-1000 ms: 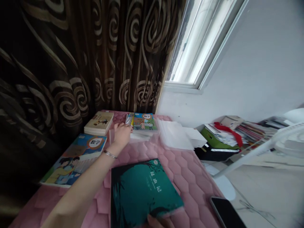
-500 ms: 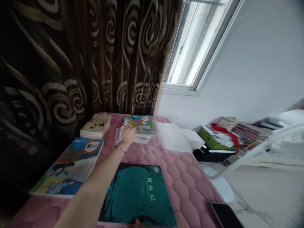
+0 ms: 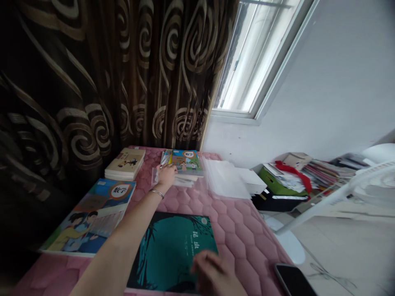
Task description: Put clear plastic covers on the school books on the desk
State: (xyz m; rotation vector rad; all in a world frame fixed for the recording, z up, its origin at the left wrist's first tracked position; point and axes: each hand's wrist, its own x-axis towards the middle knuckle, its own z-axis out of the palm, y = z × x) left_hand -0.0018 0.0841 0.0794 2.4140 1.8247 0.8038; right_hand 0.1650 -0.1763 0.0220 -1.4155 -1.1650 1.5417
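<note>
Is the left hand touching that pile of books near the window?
Touching. In the head view the left hand rests its fingertips on the near left corner of the book pile.

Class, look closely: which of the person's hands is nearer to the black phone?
Right. The right hand is over the teal book's near edge, just left of the phone. The left hand is far off across the pink mat, at the stack of textbooks.

Blue textbook [image 3: 92, 213], left of the teal book [image 3: 166, 250]: "数学" in a round white badge on the cover. Colourful textbook [image 3: 185, 161], beyond the teal book: similar badge, characters too small to be sure. Teal book: white title, too blurred to read.
</note>
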